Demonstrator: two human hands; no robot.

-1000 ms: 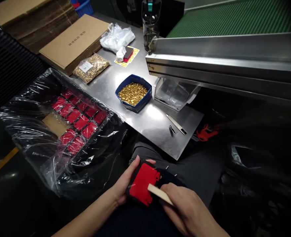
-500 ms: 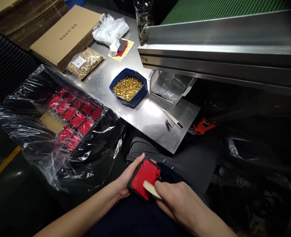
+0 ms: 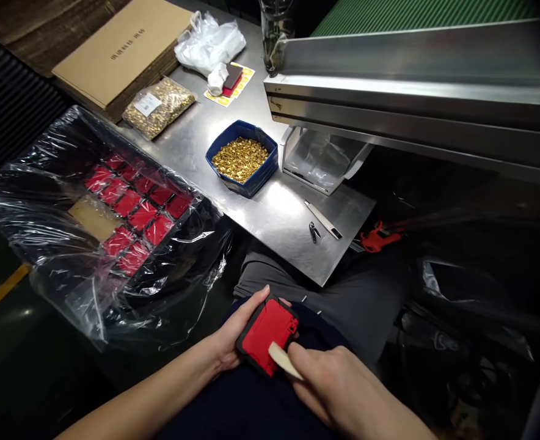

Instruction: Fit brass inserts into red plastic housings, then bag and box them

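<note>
Over my lap, my left hand (image 3: 233, 333) is closed around a red and black rectangular case (image 3: 266, 333), its red face turned up and its black rim toward my palm. My right hand (image 3: 318, 373) grips a pale, flat, round-ended stick (image 3: 283, 359). The tip of the stick lies at the lower right of the red face; whether it presses on the surface I cannot tell. Most of the stick is hidden inside my right fist. The left fingers are partly hidden beneath the case.
A metal table (image 3: 270, 211) holds a blue bin (image 3: 251, 183) of small golden parts, a bag of similar parts (image 3: 160, 107), a pale cutter (image 3: 324, 219) and nail clippers (image 3: 314, 232). A plastic-lined box (image 3: 197, 214) with several red pieces stands left. A conveyor frame (image 3: 389, 73) juts in from the right.
The stick's tip has shifted slightly right and down on the case. Both hands stay almost in place, while the camera view has moved a little.
</note>
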